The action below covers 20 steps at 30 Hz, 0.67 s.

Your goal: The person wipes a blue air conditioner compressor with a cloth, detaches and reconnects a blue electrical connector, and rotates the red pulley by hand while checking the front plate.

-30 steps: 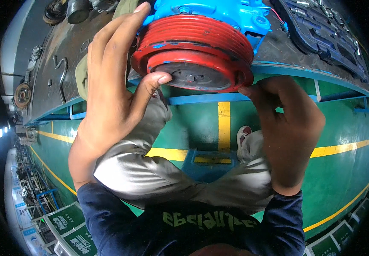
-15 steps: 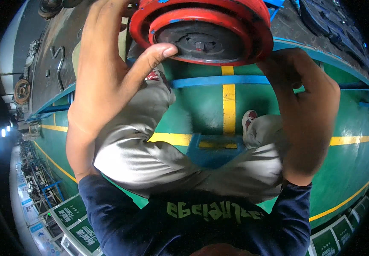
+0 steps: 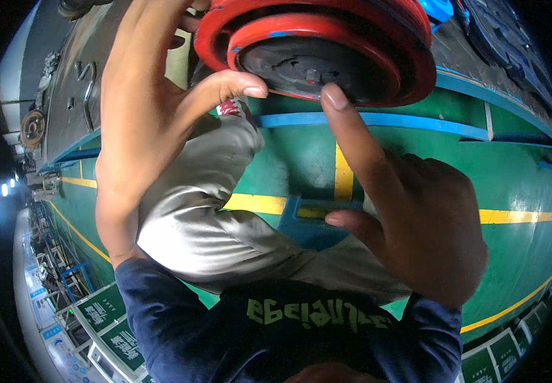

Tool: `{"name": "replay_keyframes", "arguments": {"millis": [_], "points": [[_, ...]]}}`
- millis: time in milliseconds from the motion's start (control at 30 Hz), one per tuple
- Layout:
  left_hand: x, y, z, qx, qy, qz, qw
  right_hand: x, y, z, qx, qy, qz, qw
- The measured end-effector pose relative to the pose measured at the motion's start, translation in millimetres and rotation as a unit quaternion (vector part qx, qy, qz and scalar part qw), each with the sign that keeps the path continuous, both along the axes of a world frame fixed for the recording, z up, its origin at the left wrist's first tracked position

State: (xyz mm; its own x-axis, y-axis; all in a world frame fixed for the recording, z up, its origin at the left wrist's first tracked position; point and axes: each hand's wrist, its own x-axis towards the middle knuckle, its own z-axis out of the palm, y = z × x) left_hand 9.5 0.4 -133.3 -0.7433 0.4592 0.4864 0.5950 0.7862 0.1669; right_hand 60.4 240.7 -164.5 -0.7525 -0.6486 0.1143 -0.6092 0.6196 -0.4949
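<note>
A thick red wheel-like part (image 3: 352, 19) with a black inset disc (image 3: 279, 60) is at the top of the view, its upper side cut off by the frame. The disc has a small raised stub at its centre. My left hand (image 3: 142, 121) holds the part's left side, its thumb at the front rim and its fingers reaching up behind. My right hand (image 3: 422, 217) is below and to the right, with index finger stretched up and thumb apart. That fingertip overlaps the disc's lower edge; whether it touches, I cannot tell.
A dark-topped bench with a blue frame (image 3: 378, 120) runs across the far side. A bent metal hook (image 3: 88, 96) lies on its left. Blue parts (image 3: 512, 45) stand at the far right. A blue stool (image 3: 295, 230) is between my legs.
My right hand has left the part's right rim and moved down and left, its index finger now pointing at the black disc. The red part has shifted slightly right; my left hand keeps hold.
</note>
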Motion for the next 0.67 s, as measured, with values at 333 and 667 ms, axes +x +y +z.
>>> {"name": "replay_keyframes", "arguments": {"millis": [333,667], "points": [[4.4,-13.6,6.0,-0.064,-0.028,0.061,0.996,-12.8,4.1,-0.6,0.031,-0.024,0.009,0.999],[215.2,-101.5,-103.4,0.310,0.148,0.537,0.771,-15.3,1.0,35.6,-0.230,0.142,0.126,0.955]]}}
